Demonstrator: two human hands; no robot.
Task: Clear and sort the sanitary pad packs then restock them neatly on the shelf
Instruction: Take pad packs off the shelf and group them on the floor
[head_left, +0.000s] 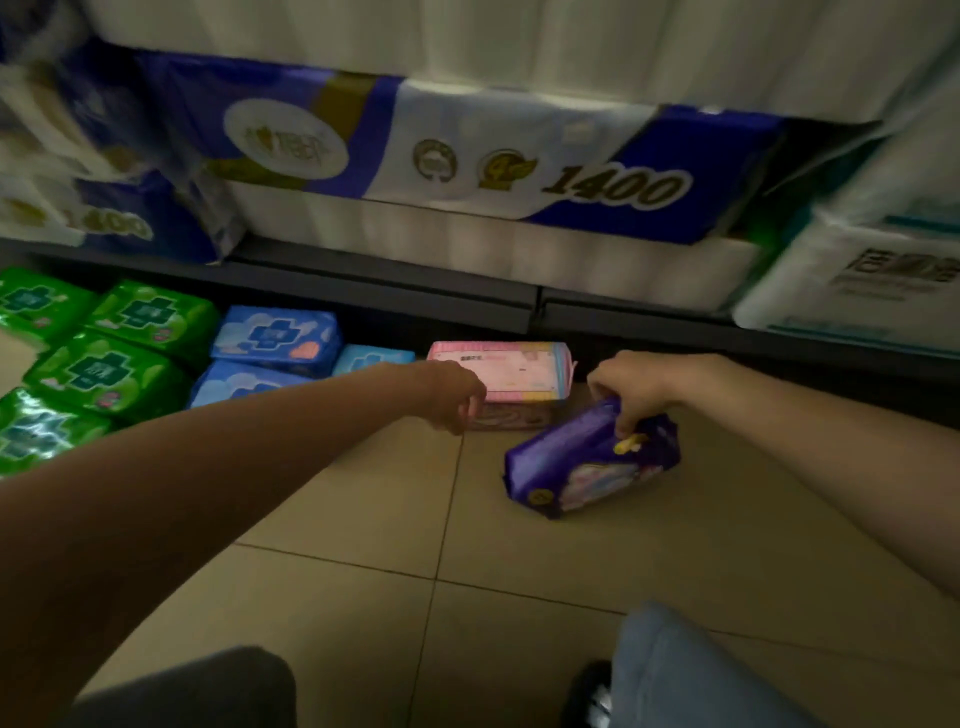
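Right hand (631, 387): fingers curled down over the top edge of a purple pad pack (592, 460), pinching it between fingertips and thumb. Pack hangs tilted just under the hand, its lower corner at or just above the tiled floor (363, 519); contact with the floor cannot be told.

Left hand (454, 397): fingers curled under, knuckles up, at the near left corner of a pink pad pack (506, 369). Whether the fingers actually grip the pack is hidden by the hand itself; cannot tell. The pink pack lies just beyond both hands, between them, flat on top of a darker pack (514, 417) whose front edge shows just below the left hand's fingers.

Left of the left hand, beyond the forearm: blue pad packs (275, 338), stacked. Farther left again: green pad packs (109, 371) in a group on the floor.

Beyond both hands: dark shelf edge (384, 291). On the shelf above it, large blue-and-white tissue roll packs (467, 156) marked "1400"; to the far right of the right hand, white packs (862, 280).

Nearest the camera, below the right forearm: a light blue trouser leg (691, 670) and a dark shoe (589, 691).
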